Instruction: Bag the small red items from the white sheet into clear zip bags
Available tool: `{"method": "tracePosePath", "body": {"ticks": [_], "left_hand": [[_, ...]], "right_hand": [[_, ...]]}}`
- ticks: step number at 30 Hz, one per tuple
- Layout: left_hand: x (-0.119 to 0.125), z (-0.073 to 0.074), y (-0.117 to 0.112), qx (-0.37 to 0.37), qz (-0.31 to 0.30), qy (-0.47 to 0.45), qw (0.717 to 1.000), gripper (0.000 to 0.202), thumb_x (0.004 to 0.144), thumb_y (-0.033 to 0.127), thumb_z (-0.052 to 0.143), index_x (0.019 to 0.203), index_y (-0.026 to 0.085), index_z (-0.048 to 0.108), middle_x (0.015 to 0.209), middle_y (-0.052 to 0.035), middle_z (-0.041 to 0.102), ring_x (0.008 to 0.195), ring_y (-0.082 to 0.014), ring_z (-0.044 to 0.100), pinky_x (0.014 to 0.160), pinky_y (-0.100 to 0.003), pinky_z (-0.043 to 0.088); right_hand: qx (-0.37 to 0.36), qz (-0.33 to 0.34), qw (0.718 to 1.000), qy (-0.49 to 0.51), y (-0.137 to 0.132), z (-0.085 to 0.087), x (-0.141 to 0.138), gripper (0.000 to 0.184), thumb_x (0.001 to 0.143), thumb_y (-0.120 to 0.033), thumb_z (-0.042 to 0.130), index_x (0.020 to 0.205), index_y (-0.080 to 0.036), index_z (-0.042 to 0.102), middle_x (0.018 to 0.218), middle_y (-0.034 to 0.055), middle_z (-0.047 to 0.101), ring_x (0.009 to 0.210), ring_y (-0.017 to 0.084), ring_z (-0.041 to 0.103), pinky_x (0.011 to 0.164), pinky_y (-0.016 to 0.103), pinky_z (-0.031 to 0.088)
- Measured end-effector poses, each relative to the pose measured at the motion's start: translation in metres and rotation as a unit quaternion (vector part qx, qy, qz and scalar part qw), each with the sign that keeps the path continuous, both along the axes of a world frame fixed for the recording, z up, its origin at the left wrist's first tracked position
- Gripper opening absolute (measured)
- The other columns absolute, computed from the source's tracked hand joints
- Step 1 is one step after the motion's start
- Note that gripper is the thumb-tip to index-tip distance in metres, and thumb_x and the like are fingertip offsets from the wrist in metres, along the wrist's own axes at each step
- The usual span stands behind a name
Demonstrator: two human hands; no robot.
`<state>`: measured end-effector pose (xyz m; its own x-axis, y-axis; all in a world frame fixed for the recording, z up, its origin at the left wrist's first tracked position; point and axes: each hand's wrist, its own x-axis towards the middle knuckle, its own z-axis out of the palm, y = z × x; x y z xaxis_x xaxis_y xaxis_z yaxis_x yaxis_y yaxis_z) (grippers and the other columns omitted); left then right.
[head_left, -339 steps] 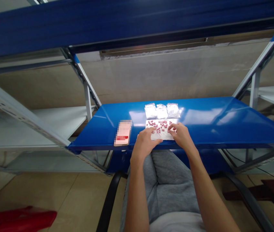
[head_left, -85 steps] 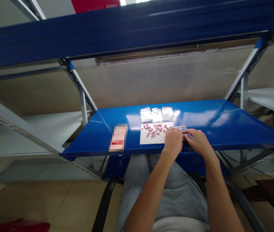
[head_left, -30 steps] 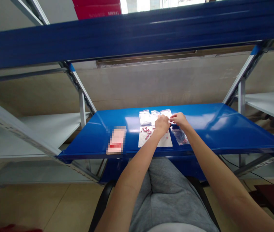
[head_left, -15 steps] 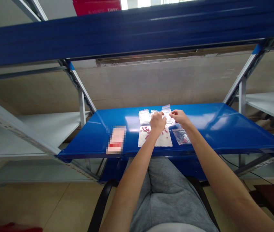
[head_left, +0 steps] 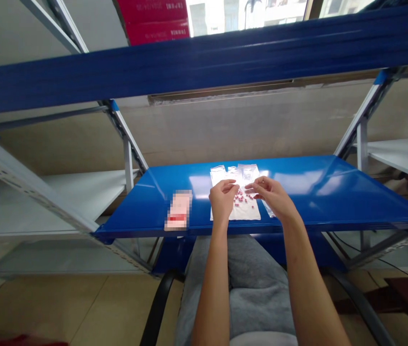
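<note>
My left hand (head_left: 221, 198) is over the left part of a white sheet (head_left: 247, 214), its thumb and index finger apart and nothing visible between them. On the sheet lie several small red beads (head_left: 240, 197), just under and between my fingertips. From the right, my right hand (head_left: 273, 196) reaches over the beads with fingers stretched and loosely apart. Small clear zip bags lie behind the sheet: a left bag (head_left: 218, 173) and a right bag (head_left: 249, 170). Another clear bag (head_left: 269, 210) is mostly hidden beneath my right hand.
The blue shelf top (head_left: 319, 192) carries these things. A pink and red item, blurred out (head_left: 178, 211), lies left near the front edge. Blue shelf beam (head_left: 204, 67) crosses above at head height. Metal uprights stand at both sides. Chair armrests (head_left: 160, 302) flank my legs.
My right hand has come down and nearer from the back bags to the beads. My left hand has shifted left and nearer, uncovering the bags behind. The camera view has tilted up slightly.
</note>
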<state>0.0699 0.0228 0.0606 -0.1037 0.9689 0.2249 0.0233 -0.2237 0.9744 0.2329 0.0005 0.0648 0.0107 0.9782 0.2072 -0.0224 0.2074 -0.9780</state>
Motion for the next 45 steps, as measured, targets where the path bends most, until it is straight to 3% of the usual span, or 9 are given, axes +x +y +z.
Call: {"method": "tracePosePath", "body": {"ticks": [7, 12, 15, 20, 25, 30, 33, 37, 45], "left_hand": [[-0.025, -0.005, -0.040, -0.008, 0.047, 0.044, 0.998, 0.022, 0.076, 0.022, 0.078, 0.097, 0.018, 0.077, 0.095, -0.0083, 0.078, 0.080, -0.0198, 0.073, 0.068, -0.026, 0.056], [-0.039, -0.007, -0.040, -0.021, 0.024, -0.040, 0.999, 0.026, 0.089, 0.035, 0.065, 0.103, 0.017, 0.076, 0.102, -0.0102, 0.077, 0.085, -0.0210, 0.075, 0.071, -0.029, 0.059], [-0.045, -0.010, -0.038, -0.025, 0.017, -0.052, 0.998, 0.030, 0.083, 0.036, 0.072, 0.105, 0.016, 0.075, 0.099, -0.0094, 0.077, 0.083, -0.0200, 0.074, 0.073, -0.029, 0.058], [-0.050, -0.008, -0.040, -0.014, 0.042, -0.035, 0.998, 0.028, 0.074, 0.027, 0.077, 0.100, 0.017, 0.074, 0.088, -0.0050, 0.076, 0.078, -0.0169, 0.071, 0.073, -0.027, 0.056], [-0.056, -0.002, -0.046, -0.035, -0.011, -0.036, 0.999, 0.036, 0.070, 0.026, 0.079, 0.106, 0.019, 0.073, 0.086, -0.0039, 0.075, 0.082, -0.0175, 0.072, 0.075, -0.027, 0.055], [-0.063, -0.002, -0.048, -0.028, -0.051, -0.022, 0.998, 0.030, 0.074, 0.028, 0.075, 0.102, 0.020, 0.078, 0.082, -0.0011, 0.072, 0.075, -0.0146, 0.067, 0.070, -0.024, 0.052], [-0.066, -0.001, -0.047, -0.031, -0.063, 0.012, 0.997, 0.026, 0.076, 0.030, 0.073, 0.100, 0.021, 0.081, 0.083, -0.0016, 0.073, 0.074, -0.0141, 0.065, 0.067, -0.023, 0.050], [-0.065, 0.000, -0.046, -0.018, -0.034, 0.024, 0.999, 0.027, 0.077, 0.032, 0.076, 0.102, 0.021, 0.082, 0.089, -0.0036, 0.076, 0.076, -0.0156, 0.066, 0.066, -0.023, 0.050], [-0.060, 0.002, -0.050, 0.050, 0.062, 0.035, 0.996, 0.018, 0.082, 0.028, 0.074, 0.097, 0.022, 0.082, 0.089, -0.0033, 0.079, 0.083, -0.0179, 0.070, 0.077, -0.027, 0.055]], "right_hand": [[0.024, 0.044, 0.999, 0.019, -0.026, -0.008, -0.030, 0.036, 0.084, -0.055, 0.076, 0.086, -0.023, 0.058, 0.084, 0.0030, 0.073, 0.087, 0.022, 0.073, 0.077, 0.033, 0.055], [0.018, 0.095, 0.995, 0.014, -0.033, -0.003, -0.034, 0.037, 0.087, -0.054, 0.074, 0.086, -0.023, 0.055, 0.096, 0.0067, 0.076, 0.095, 0.025, 0.075, 0.076, 0.033, 0.055], [0.014, 0.107, 0.994, 0.003, -0.035, -0.003, -0.032, 0.037, 0.087, -0.055, 0.074, 0.086, -0.023, 0.054, 0.092, 0.0069, 0.076, 0.096, 0.026, 0.075, 0.076, 0.034, 0.055], [-0.014, 0.107, 0.994, 0.007, -0.037, -0.003, -0.032, 0.039, 0.083, -0.055, 0.076, 0.095, -0.025, 0.055, 0.092, 0.0066, 0.078, 0.095, 0.027, 0.076, 0.078, 0.037, 0.057], [-0.024, 0.084, 0.996, 0.020, -0.036, -0.003, -0.042, 0.042, 0.082, -0.055, 0.076, 0.105, -0.027, 0.055, 0.089, 0.0036, 0.077, 0.092, 0.025, 0.075, 0.080, 0.037, 0.057], [-0.016, 0.048, 0.998, 0.041, -0.036, -0.002, -0.050, 0.049, 0.084, -0.051, 0.074, 0.122, -0.027, 0.055, 0.092, 0.0047, 0.077, 0.087, 0.024, 0.076, 0.074, 0.035, 0.057], [0.002, 0.040, 0.999, 0.029, -0.037, -0.001, -0.051, 0.044, 0.083, -0.046, 0.074, 0.119, -0.027, 0.058, 0.094, 0.0050, 0.077, 0.086, 0.024, 0.076, 0.072, 0.033, 0.057], [0.028, 0.008, 1.000, -0.001, -0.037, -0.003, -0.052, 0.027, 0.083, -0.041, 0.070, 0.103, -0.025, 0.061, 0.087, 0.0040, 0.077, 0.081, 0.024, 0.077, 0.065, 0.030, 0.054], [0.035, 0.008, 0.998, -0.043, -0.035, -0.009, -0.055, 0.020, 0.085, -0.037, 0.066, 0.100, -0.025, 0.063, 0.082, 0.0026, 0.076, 0.076, 0.022, 0.076, 0.063, 0.031, 0.055]]}}
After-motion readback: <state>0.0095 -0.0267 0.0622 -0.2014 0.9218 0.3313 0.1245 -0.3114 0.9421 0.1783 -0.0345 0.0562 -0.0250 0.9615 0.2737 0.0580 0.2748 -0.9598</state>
